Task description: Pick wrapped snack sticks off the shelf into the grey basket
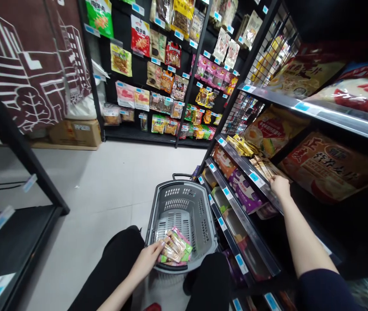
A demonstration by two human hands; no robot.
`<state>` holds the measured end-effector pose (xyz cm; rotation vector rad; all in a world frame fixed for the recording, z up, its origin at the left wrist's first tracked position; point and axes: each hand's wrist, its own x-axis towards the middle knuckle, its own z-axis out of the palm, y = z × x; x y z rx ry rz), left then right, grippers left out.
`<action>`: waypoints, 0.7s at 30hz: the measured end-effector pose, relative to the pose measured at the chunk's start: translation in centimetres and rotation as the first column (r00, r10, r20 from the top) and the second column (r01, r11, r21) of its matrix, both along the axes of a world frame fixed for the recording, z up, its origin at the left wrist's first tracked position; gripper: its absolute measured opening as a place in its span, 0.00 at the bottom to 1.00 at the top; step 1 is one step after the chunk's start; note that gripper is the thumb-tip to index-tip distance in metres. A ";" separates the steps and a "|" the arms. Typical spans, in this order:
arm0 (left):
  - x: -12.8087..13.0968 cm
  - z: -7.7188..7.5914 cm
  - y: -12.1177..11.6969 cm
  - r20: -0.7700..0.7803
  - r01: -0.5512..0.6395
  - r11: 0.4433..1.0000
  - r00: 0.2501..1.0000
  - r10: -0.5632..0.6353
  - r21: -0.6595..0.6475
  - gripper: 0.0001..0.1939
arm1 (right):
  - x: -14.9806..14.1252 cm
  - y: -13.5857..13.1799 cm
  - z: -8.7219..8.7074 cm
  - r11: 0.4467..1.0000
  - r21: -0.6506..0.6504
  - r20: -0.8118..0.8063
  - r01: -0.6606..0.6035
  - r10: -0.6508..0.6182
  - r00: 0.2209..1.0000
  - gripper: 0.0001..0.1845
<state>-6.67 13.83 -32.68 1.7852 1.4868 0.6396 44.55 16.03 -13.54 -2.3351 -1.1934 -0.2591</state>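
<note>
My left hand [151, 255] is closed on the edge of several small snack packets [176, 247], tan, pink and green, held over the near end of a grey shopping basket [208, 216]. The basket stands on the floor between my knees, its handle at the far end. Out to the right, my right hand [280, 186] reaches onto a shelf, its fingers closed at the end of slim tan packets [261, 165] lying there in a loose pile. Yellow packets [241, 144] lie farther along this shelf.
Black shelving with price tags [257, 179] runs along my right, holding large cereal bags [326, 166] and purple packages [244, 190]. Ahead, a rack displays hanging snack bags [140, 35]. A cardboard box [74, 131] sits at the far left, and a low black shelf [18, 242] stands at left.
</note>
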 end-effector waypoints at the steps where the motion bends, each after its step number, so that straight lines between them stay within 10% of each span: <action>1: 0.0 0.0 0.0 -0.003 0.001 1.000 1.000 -0.001 -0.002 0.23 | 0.1 -0.1 0.0 1.000 -0.004 0.010 0.010 -0.010 1.000 0.17; 14: 0.1 -0.3 0.0 -0.002 -0.001 1.000 1.000 0.001 0.000 0.22 | 1.2 0.1 0.5 0.986 -0.150 0.197 -0.070 0.099 0.975 0.15; 21: 0.0 -0.4 0.1 0.021 0.012 1.000 1.000 -0.013 0.013 0.21 | -0.2 -2.8 1.6 0.992 0.118 0.283 0.047 -0.079 0.956 0.18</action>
